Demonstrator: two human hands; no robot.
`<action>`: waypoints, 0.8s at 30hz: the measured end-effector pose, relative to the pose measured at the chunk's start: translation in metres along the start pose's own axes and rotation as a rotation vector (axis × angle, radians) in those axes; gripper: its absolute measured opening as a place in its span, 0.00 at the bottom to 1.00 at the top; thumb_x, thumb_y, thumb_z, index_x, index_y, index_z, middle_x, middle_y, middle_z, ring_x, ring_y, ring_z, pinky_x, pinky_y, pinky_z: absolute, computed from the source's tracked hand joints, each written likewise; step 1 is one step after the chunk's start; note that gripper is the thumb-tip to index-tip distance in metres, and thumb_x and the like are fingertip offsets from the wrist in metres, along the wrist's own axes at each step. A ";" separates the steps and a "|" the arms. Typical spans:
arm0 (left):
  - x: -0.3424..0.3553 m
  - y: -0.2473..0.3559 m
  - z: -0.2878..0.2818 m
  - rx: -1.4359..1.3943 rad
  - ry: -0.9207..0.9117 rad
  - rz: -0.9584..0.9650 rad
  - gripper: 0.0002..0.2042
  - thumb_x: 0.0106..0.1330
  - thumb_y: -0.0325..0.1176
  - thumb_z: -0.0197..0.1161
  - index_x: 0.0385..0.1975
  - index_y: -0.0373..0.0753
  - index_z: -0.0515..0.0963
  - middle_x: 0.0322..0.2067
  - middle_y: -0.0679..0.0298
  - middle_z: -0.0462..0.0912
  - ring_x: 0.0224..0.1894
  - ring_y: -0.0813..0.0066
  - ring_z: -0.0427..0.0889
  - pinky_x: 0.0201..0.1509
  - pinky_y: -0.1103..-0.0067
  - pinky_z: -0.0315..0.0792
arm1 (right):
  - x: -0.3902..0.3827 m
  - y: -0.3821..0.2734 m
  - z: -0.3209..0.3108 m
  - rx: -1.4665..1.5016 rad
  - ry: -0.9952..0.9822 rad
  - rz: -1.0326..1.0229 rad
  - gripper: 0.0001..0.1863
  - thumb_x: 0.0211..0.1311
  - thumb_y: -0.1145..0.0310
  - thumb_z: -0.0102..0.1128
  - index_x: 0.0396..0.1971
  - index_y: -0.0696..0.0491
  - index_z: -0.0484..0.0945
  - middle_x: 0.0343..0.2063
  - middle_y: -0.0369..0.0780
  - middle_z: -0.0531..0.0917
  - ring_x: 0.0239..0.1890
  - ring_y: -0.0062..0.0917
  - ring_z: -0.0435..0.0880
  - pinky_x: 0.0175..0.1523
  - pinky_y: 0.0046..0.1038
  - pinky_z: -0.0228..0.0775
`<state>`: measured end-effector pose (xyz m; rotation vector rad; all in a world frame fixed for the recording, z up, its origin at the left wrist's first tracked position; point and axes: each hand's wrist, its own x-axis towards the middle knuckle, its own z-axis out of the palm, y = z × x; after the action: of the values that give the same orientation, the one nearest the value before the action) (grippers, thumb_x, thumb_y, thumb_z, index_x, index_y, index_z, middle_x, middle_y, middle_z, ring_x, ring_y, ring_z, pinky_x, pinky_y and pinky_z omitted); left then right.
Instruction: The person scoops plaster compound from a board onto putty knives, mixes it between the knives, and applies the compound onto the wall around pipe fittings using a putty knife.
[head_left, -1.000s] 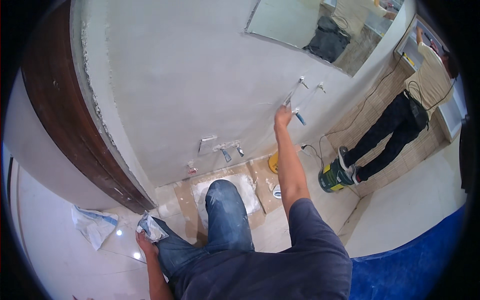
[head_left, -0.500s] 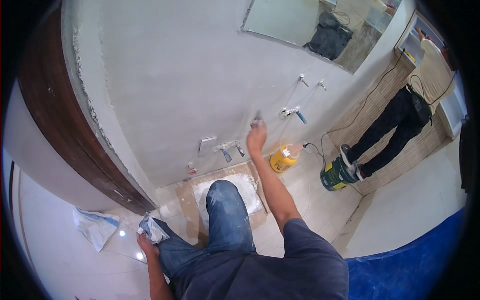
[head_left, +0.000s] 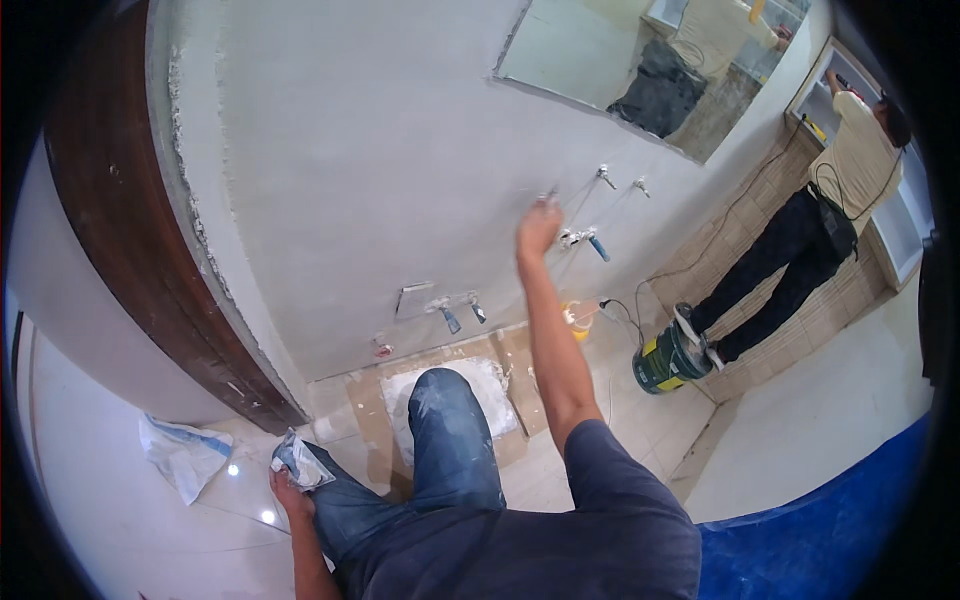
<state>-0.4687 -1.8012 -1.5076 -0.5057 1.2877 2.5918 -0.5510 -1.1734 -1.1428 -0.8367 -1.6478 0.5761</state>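
Note:
My right hand (head_left: 540,228) is raised to the grey-white wall (head_left: 380,150), closed around a small putty knife (head_left: 548,194) whose blade is blurred and near the wall surface. Just right of it, a white-smeared pipe fitting with a blue end (head_left: 598,248) sticks out of the wall. My left hand (head_left: 288,490) stays low beside my left thigh, its fingers wrapped around a crumpled clear plastic bag (head_left: 308,462) with white stuff on or in it. The fingers on the bag's far side are hidden.
Two capped pipes (head_left: 462,312) jut from the lower wall above a white-spattered board (head_left: 505,390). A yellow bucket (head_left: 580,325) is partly behind my right forearm. At right, a person (head_left: 830,200) stands on a green bucket (head_left: 665,362). A mirror (head_left: 570,60) hangs above; a white sack (head_left: 185,455) lies left.
My right hand has moved up and to the right along the wall with the putty knife. My left hand still holds the plastic bag. The view has shifted slightly.

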 end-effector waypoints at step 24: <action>-0.001 0.002 0.010 0.008 -0.033 -0.004 0.15 0.71 0.32 0.53 0.55 0.37 0.75 0.48 0.61 0.80 0.50 0.65 0.82 0.54 0.69 0.78 | -0.043 -0.009 0.015 0.547 -0.084 0.337 0.19 0.76 0.62 0.50 0.60 0.55 0.72 0.47 0.42 0.82 0.41 0.32 0.83 0.35 0.35 0.78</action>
<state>-0.4706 -1.7946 -1.5006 -0.4619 1.2848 2.5795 -0.5635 -1.2113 -1.1663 -0.6846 -1.3254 1.2459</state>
